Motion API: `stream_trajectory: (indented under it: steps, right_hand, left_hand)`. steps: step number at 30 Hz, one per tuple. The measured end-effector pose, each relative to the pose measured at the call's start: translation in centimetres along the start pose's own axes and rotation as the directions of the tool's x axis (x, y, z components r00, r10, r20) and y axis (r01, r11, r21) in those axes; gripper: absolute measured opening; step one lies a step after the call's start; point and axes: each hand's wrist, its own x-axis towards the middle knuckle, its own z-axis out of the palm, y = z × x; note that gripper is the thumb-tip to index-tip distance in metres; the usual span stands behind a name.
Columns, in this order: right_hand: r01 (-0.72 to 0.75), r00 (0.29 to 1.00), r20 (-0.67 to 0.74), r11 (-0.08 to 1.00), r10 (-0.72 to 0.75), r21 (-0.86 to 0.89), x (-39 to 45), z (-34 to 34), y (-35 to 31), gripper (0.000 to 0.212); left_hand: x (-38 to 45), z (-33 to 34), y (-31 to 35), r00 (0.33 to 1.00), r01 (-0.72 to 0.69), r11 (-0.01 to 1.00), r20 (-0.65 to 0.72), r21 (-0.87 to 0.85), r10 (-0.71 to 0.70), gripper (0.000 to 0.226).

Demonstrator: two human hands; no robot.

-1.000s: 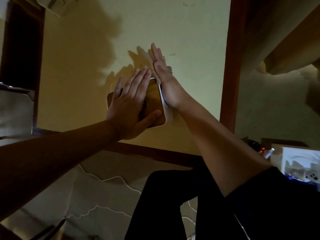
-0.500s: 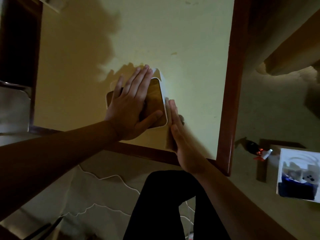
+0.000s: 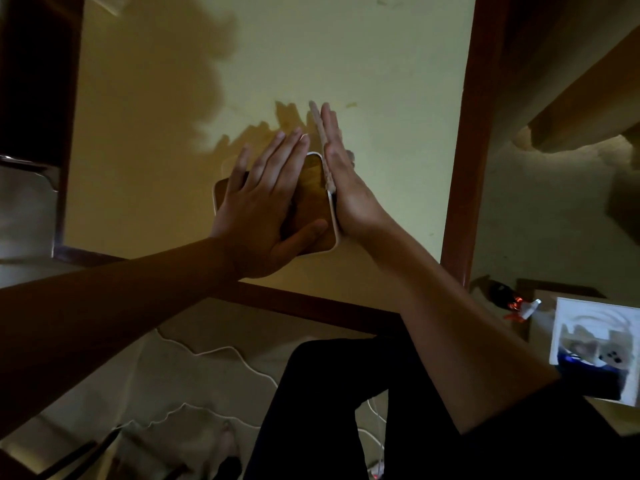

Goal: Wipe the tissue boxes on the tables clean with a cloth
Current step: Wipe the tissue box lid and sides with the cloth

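So the tissue box [image 3: 313, 199] sits on the yellow worktop [image 3: 346, 57], near its front edge and a bit right of middle. Left hand [image 3: 266, 216] lies flat on top of it, fingers straight, grip released, just pressing down. Right hand [image 3: 346, 188] stands on edge against the box's right side, fingers straight too, pressing a thin cloth [image 3: 323, 147] between palm and box. Over on the right, on the floor, there's a white box [image 3: 595, 348] with stuff in it.
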Motion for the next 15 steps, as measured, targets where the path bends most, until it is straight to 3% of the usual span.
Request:
stream_trajectory:
  steps: [7, 10, 15]
  right_hand:
    - [0.041, 0.999, 0.001, 0.999, -0.041, 0.029, -7.8, 2.0, 0.8, 0.050]
    - [-0.019, 1.000, -0.023, 0.998, 0.020, 0.059, -10.5, 2.6, 1.0, 0.050]
    - [-0.064, 0.998, 0.022, 0.993, 0.062, 0.099, -4.9, 1.2, 0.8, 0.051]
  left_hand:
    - [0.0, -0.1, 0.1, 1.000, 0.010, 1.000, 0.008, -0.025, -0.010, 0.096]
    - [0.0, -0.1, -0.1, 1.000, 0.011, 1.000, 0.014, -0.022, -0.010, 0.097]
    - [0.0, 0.0, -0.2, 1.000, 0.002, 0.999, 0.018, -0.034, -0.001, 0.097]
